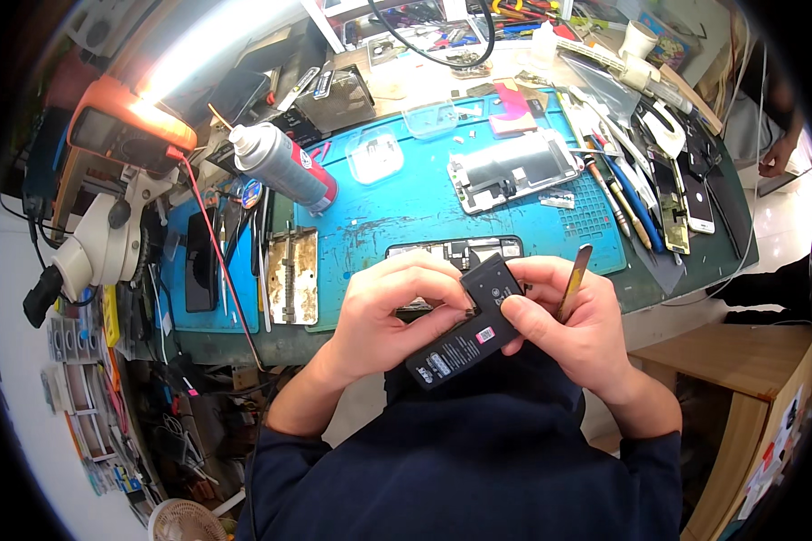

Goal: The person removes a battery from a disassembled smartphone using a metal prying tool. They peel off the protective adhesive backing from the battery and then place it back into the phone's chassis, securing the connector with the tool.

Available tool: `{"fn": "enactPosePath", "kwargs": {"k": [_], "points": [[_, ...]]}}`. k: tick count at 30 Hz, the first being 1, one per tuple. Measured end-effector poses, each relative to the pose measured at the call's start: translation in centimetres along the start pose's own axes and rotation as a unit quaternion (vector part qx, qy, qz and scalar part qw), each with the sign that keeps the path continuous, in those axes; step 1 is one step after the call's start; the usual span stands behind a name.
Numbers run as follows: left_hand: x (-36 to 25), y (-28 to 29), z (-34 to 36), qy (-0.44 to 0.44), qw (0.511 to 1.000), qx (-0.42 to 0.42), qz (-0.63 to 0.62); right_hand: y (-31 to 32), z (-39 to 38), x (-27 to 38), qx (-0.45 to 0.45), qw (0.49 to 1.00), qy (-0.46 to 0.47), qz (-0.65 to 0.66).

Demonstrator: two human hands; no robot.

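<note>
A black phone battery (465, 341) with white print and a small pink label is held at a slant in front of my chest. My right hand (568, 329) grips it with the thumb on its face. Between the fingers of that same hand stands a slim dark-and-gold metal tool (576, 281), perhaps tweezers. At the battery's left edge my left hand (401, 311) pinches with thumb and forefinger near a small dark piece, too small to make out. Just beyond both hands an opened phone (456, 251) lies on the blue mat (379, 216), partly hidden by them.
A phone screen assembly (514, 169) and a clear plastic box (375, 155) lie farther back. A spray can (284, 167), an orange multimeter (131, 126) and a white microscope (104, 248) stand left. Screwdrivers (618, 194) crowd the right. Another person's hand (776, 155) shows far right.
</note>
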State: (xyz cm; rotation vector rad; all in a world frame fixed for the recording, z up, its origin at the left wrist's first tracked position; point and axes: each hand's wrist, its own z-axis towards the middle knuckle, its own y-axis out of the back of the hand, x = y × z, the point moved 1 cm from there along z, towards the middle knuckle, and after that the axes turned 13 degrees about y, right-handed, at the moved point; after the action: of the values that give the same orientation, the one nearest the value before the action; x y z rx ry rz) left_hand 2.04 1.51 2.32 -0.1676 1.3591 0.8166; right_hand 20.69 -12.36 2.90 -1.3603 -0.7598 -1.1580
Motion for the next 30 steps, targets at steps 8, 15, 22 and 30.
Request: {"fn": "enactPosePath", "kwargs": {"k": [8,15,22,30], "points": [[0.1,0.1,0.2,0.003,1.0,0.018,0.008,-0.1,-0.1,0.0,-0.014,0.999,0.007,-0.028],[0.3,-0.4,-0.2,0.034,0.997,-0.009,-0.062,-0.5,0.0,1.0,-0.017,0.998,0.018,-0.059],[0.1,0.0,0.0,-0.008,1.0,0.009,-0.01,-0.2,-0.1,0.6,-0.007,0.998,0.02,-0.057],[-0.1,-0.1,-0.3,-0.023,0.999,-0.007,0.031,-0.3,0.0,0.5,-0.004,1.0,0.009,-0.022]]}}
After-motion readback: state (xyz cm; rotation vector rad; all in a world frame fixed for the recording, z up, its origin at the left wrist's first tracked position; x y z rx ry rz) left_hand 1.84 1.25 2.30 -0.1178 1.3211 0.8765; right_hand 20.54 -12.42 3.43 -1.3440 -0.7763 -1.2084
